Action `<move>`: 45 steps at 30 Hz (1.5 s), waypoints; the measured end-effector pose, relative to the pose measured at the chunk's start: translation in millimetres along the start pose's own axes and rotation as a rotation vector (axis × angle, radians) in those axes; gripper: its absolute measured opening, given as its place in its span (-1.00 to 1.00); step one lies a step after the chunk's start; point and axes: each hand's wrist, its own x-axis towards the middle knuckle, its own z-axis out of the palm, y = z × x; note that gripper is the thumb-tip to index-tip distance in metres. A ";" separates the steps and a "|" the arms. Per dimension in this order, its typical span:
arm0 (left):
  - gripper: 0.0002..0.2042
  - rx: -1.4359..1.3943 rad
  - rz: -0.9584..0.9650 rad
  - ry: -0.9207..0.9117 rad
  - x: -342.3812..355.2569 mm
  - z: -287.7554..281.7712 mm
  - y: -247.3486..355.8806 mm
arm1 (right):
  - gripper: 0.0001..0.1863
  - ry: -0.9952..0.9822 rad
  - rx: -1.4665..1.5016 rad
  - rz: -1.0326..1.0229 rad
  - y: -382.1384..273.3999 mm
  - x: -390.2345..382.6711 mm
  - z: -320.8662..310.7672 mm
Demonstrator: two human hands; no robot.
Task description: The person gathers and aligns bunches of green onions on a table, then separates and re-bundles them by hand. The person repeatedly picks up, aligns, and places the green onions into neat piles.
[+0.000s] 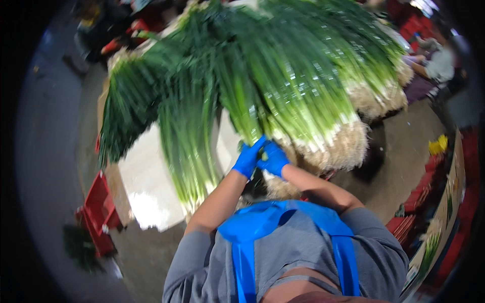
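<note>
Long green leeks with white stems and bushy roots [298, 86] lie heaped across a worktable with a pale surface [144, 197]. At the heap's near middle, my left hand [249, 159] and my right hand [273, 158], both in blue gloves, are closed side by side around the lower stems of one bunch [237, 96]; the stem ends are partly hidden by my fingers. A separate bunch [182, 161] lies to the left of my hands, roots toward me.
Co-workers sit at the far left [91, 30] and right [434, 65] of the table. Red crates [101, 202] stand at the left; stacked red crates [419, 192], a yellow item [437, 144] and a long board with leeks [429, 252] line the right.
</note>
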 end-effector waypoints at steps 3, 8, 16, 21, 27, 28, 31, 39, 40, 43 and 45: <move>-0.54 -0.027 -0.063 0.041 3.2 -10.6 -2.9 | -0.22 -0.018 -0.303 -0.224 -7.3 2.9 10.0; -0.58 -0.233 -0.114 -0.060 34.3 -53.5 -30.1 | -0.57 -0.050 0.152 -0.284 23.2 7.5 1.0; -0.61 -0.351 -0.214 -0.161 13.3 -32.0 0.3 | -0.42 0.155 0.217 -0.074 23.7 -12.0 -16.0; -0.60 -0.300 -0.209 -0.178 17.9 -21.9 1.8 | -0.25 0.094 0.090 0.043 21.1 1.9 -27.4; -0.46 -0.263 -0.313 -0.314 13.3 0.6 10.9 | -0.30 0.185 0.011 0.186 10.1 11.4 -12.5; -0.45 -0.226 -0.316 -0.300 15.3 -6.6 11.2 | -0.36 0.165 -0.010 0.200 -8.0 3.1 -11.2; -0.52 -0.099 -0.292 -0.242 33.1 -26.1 3.8 | -0.49 0.265 0.073 0.076 -3.4 -1.0 -6.3; -0.56 -0.142 -0.152 -0.371 5.9 17.8 29.1 | -0.36 0.492 0.150 -0.053 12.9 -9.3 -29.1; -0.59 -0.165 -0.147 -0.407 -1.7 32.1 34.0 | -0.35 0.541 0.294 -0.088 39.9 7.8 -20.0; -0.74 -0.246 -0.185 -0.255 14.1 9.7 29.4 | -0.32 0.375 0.128 0.143 29.7 -16.4 -48.1; -0.75 -0.335 -0.210 -0.235 16.1 -0.7 25.5 | -0.28 0.342 -0.052 0.072 34.7 -14.7 -48.5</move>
